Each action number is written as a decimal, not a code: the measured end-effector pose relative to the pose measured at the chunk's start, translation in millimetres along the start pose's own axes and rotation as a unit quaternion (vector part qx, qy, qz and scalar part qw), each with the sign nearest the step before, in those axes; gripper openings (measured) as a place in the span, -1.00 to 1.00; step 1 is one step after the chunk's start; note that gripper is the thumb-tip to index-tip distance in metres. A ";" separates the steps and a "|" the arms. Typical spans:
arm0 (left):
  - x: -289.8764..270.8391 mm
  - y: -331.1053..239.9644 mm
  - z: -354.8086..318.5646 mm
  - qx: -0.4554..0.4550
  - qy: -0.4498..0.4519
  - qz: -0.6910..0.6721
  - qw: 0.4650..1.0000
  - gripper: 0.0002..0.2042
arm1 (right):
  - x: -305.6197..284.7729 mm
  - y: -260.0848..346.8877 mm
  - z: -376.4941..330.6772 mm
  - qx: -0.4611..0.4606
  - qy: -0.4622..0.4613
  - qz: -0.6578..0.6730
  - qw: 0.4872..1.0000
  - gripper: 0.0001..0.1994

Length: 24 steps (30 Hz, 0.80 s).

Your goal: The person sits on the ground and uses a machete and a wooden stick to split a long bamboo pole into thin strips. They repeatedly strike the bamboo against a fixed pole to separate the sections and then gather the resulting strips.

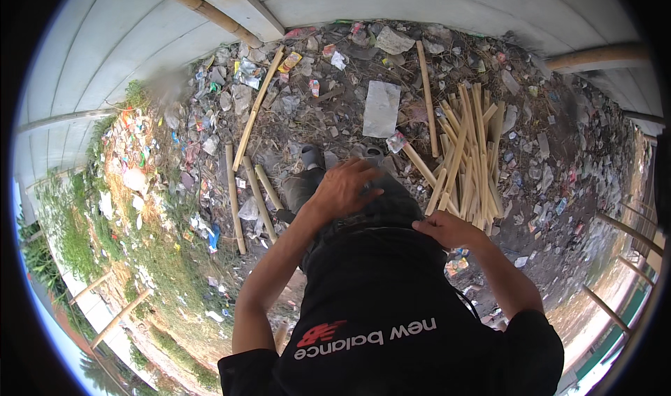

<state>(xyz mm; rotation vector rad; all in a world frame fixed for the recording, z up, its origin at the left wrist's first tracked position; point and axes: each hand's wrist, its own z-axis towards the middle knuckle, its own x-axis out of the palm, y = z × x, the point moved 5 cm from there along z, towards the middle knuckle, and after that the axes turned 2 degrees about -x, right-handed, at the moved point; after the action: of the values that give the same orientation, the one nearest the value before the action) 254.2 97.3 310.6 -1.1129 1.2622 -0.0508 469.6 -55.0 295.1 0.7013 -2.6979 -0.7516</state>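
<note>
My left hand (349, 188) hovers over my dark trousers (398, 199), just above the waist of my black shirt (377, 277). Its fingers are apart and slightly bent, a little blurred, with nothing visible in them. Beside my right hip, my right hand (451, 229) has its fingers curled closed near the shirt's hem; what they grip, if anything, is hidden. Just beyond that hand lies a loose heap of split bamboo strips (475, 158). My grey shoes (312, 157) show past my legs.
Two bamboo poles (234, 200) and a shorter piece (268, 186) lie to my left. Further off are a long strip (257, 109), another strip (427, 99) and a pale flat sheet (382, 109). Litter and stones cover the ground (293, 120). Pale panels (440, 4) border the far side.
</note>
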 end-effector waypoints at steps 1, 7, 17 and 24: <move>27.3 -6.1 10.0 0.044 0.051 -0.025 0.997 -0.68 | -5.7 -17.2 15.3 -0.062 -0.082 -0.071 0.992 -0.58; 98.6 -15.6 25.6 0.104 0.179 -0.218 0.954 -0.65 | -13.2 -16.3 22.8 -0.274 -0.224 -0.124 0.927 -0.63; 111.9 -19.0 34.7 0.090 0.297 -0.218 0.925 -0.64 | -15.1 -24.8 39.0 -0.264 -0.146 -0.130 0.944 -0.69; 114.4 -12.9 40.1 0.075 0.310 -0.234 0.918 -0.62 | -12.3 -13.5 45.5 -0.266 -0.141 -0.169 0.939 -0.63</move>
<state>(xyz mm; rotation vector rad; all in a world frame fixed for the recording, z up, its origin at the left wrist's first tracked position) 334.4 49.5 232.2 -1.2894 1.4786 -0.9105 468.9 -39.8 248.5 0.9755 -2.4330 -1.6993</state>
